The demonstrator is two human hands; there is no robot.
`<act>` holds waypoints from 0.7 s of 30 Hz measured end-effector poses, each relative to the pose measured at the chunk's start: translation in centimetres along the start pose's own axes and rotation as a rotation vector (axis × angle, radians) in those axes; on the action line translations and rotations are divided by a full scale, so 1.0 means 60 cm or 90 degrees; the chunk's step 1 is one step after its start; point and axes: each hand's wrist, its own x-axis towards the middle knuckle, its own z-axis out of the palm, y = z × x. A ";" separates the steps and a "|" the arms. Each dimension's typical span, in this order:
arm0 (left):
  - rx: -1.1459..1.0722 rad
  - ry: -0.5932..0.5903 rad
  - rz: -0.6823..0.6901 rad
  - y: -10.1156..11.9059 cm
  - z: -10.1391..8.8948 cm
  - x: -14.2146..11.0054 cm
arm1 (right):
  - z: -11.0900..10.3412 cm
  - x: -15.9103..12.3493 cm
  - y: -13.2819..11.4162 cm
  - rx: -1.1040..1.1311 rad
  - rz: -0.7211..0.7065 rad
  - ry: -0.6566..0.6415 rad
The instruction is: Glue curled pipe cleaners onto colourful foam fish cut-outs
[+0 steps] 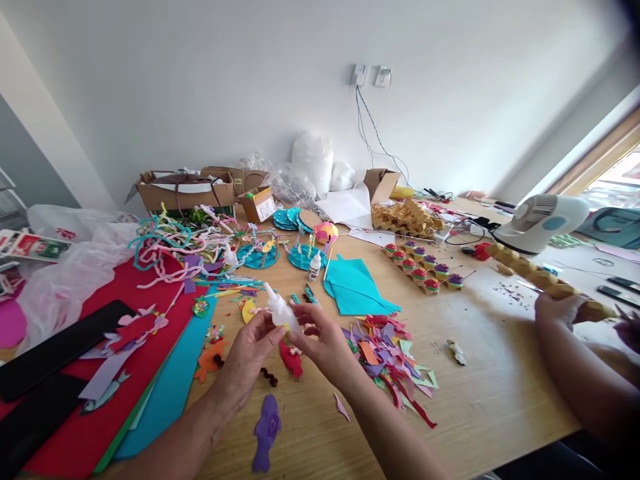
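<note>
A translucent white glue bottle (280, 308) with a pointed nozzle is held tilted over the near middle of the table. My left hand (250, 353) grips its lower left side with thumb and fingers. On the other side my right hand (323, 337) is closed around its base, fingers partly hidden. Below them lies a purple paper fish (267, 430). A red paper cutout (291, 363) is just under my hands, with a twisted brown pipe cleaner piece (269, 378) nearby. An orange cutout (209, 361) rests to the left.
Paper scraps (385, 353) and teal sheets (357, 287) lie to the right. Decorated blue discs (257, 259) and a second glue bottle (315, 265) stand farther back. Red card (65, 427) covers the left. At right, a co-worker's hand (557, 310) holds an egg carton strip (547, 280).
</note>
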 end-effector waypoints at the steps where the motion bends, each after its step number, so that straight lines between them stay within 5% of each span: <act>1: -0.003 -0.001 -0.007 -0.003 -0.001 0.002 | -0.004 0.003 -0.008 -0.081 -0.034 -0.031; 7: -0.044 -0.002 -0.052 -0.014 -0.001 0.017 | -0.015 0.026 -0.041 -0.422 -0.033 -0.113; 12: -0.035 0.040 -0.080 -0.002 -0.003 -0.003 | -0.046 0.092 -0.039 -0.645 0.001 -0.076; 16: 0.155 -0.088 -0.066 -0.004 -0.022 -0.034 | -0.054 0.163 -0.022 -0.746 0.074 -0.075; 21: 0.340 -0.209 0.083 -0.009 -0.066 -0.061 | -0.036 0.226 0.020 -0.775 0.144 -0.095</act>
